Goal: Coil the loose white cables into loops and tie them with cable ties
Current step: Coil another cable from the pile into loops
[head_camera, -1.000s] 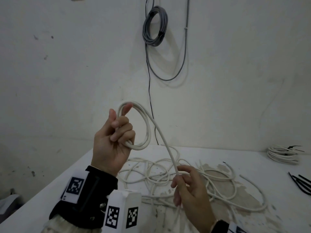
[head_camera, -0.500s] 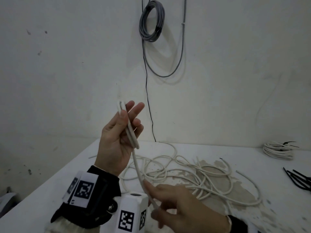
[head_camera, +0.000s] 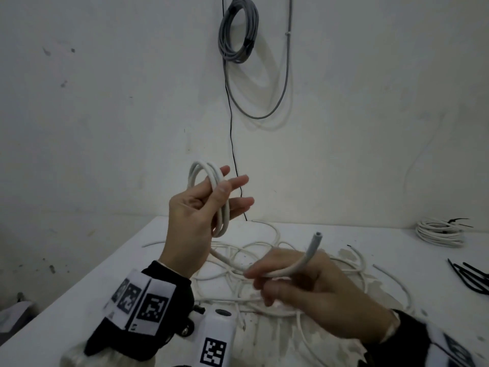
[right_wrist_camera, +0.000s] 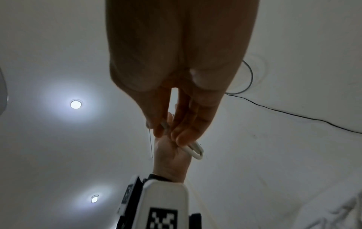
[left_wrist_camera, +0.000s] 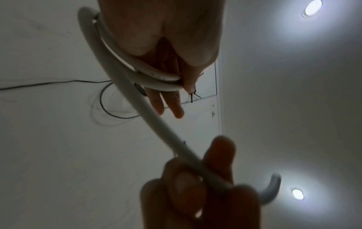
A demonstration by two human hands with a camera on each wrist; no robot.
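My left hand (head_camera: 201,207) is raised above the table and holds a small coil of white cable (head_camera: 211,178), thumb pressed across the loops, fingers stretched out behind them. From the coil (left_wrist_camera: 117,62) the cable runs down to my right hand (head_camera: 304,284), which pinches it near its cut free end (head_camera: 316,238); that end curves upward. The left wrist view shows the cable (left_wrist_camera: 156,128) crossing to my right fingers (left_wrist_camera: 195,178). More loose white cable (head_camera: 264,250) lies tangled on the white table (head_camera: 132,274). Black cable ties (head_camera: 471,276) lie at the right edge.
A tied bundle of white cable (head_camera: 439,231) lies at the table's back right. A grey cable coil (head_camera: 238,30) hangs on the wall, with a thin black wire (head_camera: 231,128) running down from it. The table's left edge drops off toward the floor.
The cable's free end has been drawn up off the table into my right hand. The coil in my left hand now shows more loops, and my left fingers have straightened.
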